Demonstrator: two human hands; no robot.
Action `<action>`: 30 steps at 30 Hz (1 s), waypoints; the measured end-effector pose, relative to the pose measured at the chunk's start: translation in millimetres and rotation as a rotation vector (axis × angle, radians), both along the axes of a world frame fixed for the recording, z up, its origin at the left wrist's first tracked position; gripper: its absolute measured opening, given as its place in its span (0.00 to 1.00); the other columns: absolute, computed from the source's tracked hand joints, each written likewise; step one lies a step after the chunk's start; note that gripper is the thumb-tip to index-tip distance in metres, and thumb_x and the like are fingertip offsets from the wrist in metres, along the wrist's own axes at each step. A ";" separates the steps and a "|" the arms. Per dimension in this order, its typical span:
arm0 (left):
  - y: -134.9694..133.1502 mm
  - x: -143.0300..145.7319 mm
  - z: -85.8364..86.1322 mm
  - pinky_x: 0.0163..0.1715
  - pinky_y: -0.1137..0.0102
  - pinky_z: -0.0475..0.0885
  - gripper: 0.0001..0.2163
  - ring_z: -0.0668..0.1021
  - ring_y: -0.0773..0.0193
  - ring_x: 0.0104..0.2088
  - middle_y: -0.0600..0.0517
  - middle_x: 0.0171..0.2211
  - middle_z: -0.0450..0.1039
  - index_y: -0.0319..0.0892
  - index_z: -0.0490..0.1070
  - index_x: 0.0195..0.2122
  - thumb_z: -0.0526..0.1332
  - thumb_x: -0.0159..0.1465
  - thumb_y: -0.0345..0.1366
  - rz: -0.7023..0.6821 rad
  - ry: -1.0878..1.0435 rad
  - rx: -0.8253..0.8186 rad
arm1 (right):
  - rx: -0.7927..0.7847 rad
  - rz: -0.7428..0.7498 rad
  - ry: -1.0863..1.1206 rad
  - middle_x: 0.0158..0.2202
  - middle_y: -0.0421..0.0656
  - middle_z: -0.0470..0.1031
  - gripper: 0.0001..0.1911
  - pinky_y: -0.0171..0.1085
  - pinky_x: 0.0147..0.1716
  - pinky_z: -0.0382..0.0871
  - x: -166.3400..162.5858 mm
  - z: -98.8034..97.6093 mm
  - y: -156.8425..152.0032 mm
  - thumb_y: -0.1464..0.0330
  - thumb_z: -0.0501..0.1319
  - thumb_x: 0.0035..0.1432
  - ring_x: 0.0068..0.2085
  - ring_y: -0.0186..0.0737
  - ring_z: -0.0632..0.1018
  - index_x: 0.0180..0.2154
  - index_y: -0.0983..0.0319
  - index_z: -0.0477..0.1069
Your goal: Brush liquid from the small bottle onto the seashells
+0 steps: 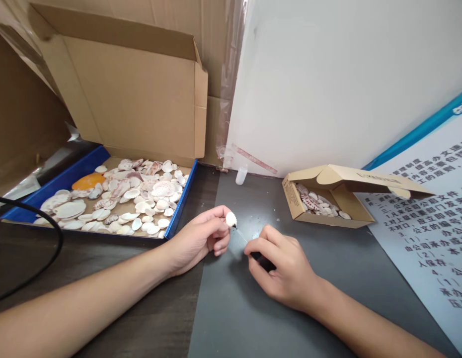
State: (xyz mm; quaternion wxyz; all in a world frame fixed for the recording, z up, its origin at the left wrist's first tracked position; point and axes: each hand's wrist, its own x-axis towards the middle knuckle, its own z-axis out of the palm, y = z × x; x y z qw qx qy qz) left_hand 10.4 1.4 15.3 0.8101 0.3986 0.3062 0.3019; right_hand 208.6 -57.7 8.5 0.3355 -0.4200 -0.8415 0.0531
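Note:
A small white ribbed seashell [231, 219] is pinched between the thumb and fingertips of my left hand [206, 233]. My right hand [277, 263] is closed around a dark-handled tool [263, 261], most of which the fingers cover. A thin, pale shaft or line [241, 235] runs from that hand up to the shell's lower edge, where a small dark spot shows. I cannot tell whether its tip touches the shell. Both hands are over the grey mat [231, 318], to the right of a blue-edged box [183, 199] full of seashells [141, 196].
The blue-edged box has its cardboard lid [134, 94] raised, and a large orange shell [88, 181] lies inside. A smaller cardboard box [320, 221] with shells stands at right beside a printed sheet [421, 238]. Behind is a small white bottle [241, 175]. A black cable [60, 243] loops at left.

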 end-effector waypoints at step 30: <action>1.7 1.0 -0.3 0.21 0.75 0.57 0.04 0.61 0.72 0.20 0.60 0.20 0.52 0.42 0.61 0.30 0.56 0.61 0.29 0.006 -0.018 -0.021 | 0.047 0.038 0.023 0.27 0.39 0.69 0.04 0.33 0.25 0.62 -2.0 1.5 -2.7 0.74 0.58 0.62 0.23 0.32 0.68 0.37 0.62 0.71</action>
